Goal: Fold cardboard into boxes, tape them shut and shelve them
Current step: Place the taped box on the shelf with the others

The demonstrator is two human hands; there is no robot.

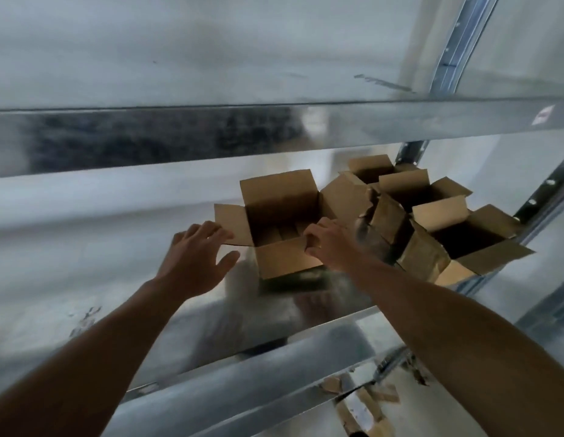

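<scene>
- An open brown cardboard box (pixel 287 261) stands on the grey galvanised metal shelf (pixel 85 247), its four top flaps spread outward and its inside dark.
- The left hand (pixel 195 257) has an open grip: the fingers are straight and spread, with the fingertips at the near edge of the box's left flap and the thumb held apart below.
- The right hand (pixel 329 244) has a closed grip on the box, fingers curled over the right end of the near flap.
- Just to the right is a cluster of open brown cardboard boxes (pixel 441 216). Their flaps crowd against the first box's right flap, and the nearest one overhangs the shelf's front edge.
- To the left of the box the shelf surface lies bare, leaving wide room on that side.
- A shiny metal beam (pixel 179 137) of the shelf above runs across overhead.
- Torn brown cardboard scraps (pixel 359 405) lie below, on the floor.
</scene>
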